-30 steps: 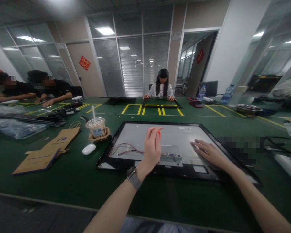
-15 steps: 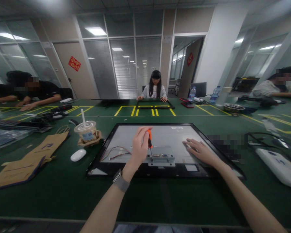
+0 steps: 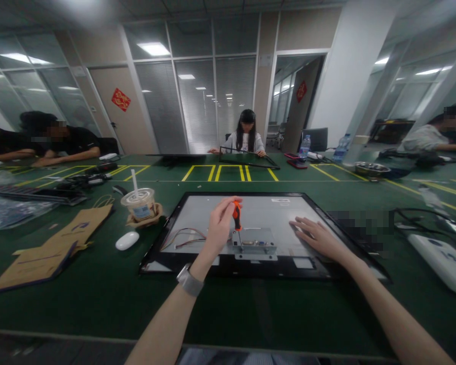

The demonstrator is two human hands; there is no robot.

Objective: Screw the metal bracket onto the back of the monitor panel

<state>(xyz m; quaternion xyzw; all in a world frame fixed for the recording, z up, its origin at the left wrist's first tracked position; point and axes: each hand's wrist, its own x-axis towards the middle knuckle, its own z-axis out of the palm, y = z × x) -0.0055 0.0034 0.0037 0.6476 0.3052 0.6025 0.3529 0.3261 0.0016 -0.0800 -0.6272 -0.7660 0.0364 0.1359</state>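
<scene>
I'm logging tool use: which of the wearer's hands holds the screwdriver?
The left hand, with the wristwatch, grips the orange screwdriver; the right hand rests open on the panel.

A blind-lined glass partition (image 3: 195,109), bright light panels (image 3: 154,49) showing in it, stands at upper centre between a beige door (image 3: 103,101) at upper left and a doorway (image 3: 283,109) and pale pillar (image 3: 338,91) at upper right, beyond a green table (image 3: 95,312).

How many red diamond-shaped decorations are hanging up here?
2: one red diamond-shaped decoration on the closed beige door at left, a second one on the dark open door at right. Others may be hidden.
</scene>
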